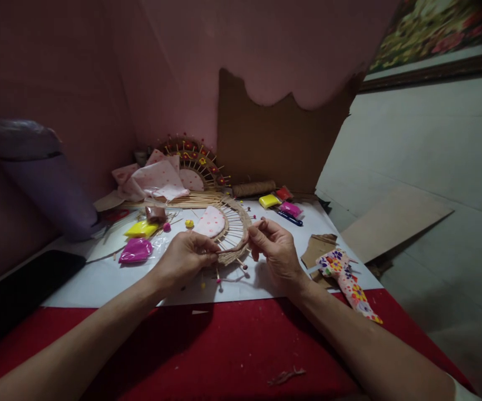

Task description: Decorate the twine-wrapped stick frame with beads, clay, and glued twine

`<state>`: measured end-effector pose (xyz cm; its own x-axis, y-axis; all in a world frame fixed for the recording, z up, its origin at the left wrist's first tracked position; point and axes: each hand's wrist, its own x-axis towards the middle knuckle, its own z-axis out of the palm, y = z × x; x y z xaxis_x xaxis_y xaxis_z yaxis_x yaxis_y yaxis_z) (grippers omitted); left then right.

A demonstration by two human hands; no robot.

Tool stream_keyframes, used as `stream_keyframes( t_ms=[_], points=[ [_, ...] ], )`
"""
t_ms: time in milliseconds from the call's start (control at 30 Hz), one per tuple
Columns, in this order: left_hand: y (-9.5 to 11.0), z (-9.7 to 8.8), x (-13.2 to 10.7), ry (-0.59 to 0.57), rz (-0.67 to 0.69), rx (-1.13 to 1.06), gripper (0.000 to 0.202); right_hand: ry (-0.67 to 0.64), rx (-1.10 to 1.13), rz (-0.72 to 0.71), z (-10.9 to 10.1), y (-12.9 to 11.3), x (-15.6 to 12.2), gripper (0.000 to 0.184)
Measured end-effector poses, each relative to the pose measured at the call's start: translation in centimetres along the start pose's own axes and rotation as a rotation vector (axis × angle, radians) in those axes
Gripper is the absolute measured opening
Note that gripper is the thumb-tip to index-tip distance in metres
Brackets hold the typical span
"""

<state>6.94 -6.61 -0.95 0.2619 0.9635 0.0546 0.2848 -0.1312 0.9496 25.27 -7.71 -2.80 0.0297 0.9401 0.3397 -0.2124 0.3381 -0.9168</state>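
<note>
A round craft piece of thin wooden sticks with a twine-wrapped rim (235,228) lies on the white sheet (99,278), a pink dotted fabric half-circle (211,221) at its middle. My left hand (186,257) is closed, pinching the near rim of the piece and a strand of twine. My right hand (275,248) is closed too, its fingertips pinching the twine at the rim's right side. Small coloured beads tip the sticks near my fingers.
Yellow (141,229) and magenta clay packs (136,250) lie left. A second finished stick wheel (195,159), pink fabric (157,179), a twine spool (253,189), more clay (269,200), a flowered glue gun (347,281), cardboard pieces (395,220) and a red cloth (224,351) surround the work.
</note>
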Motion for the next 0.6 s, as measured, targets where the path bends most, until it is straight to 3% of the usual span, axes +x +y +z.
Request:
stream_keyframes(
  t_ms=[167, 367, 600],
  points=[
    [-0.1, 0.1, 0.0, 0.001, 0.026, 0.063, 0.008, -0.002, 0.014, 0.012, 0.1, 0.0, 0.0, 0.021],
    [-1.1, -0.3, 0.2, 0.044, 0.159, 0.278, 0.007, 0.002, 0.008, 0.022, 0.1, 0.0, -0.1, 0.023],
    [-1.4, -0.2, 0.3, 0.064, 0.231, 0.293, 0.004, -0.011, 0.015, 0.013, 0.1, 0.1, -0.1, 0.022]
  ],
)
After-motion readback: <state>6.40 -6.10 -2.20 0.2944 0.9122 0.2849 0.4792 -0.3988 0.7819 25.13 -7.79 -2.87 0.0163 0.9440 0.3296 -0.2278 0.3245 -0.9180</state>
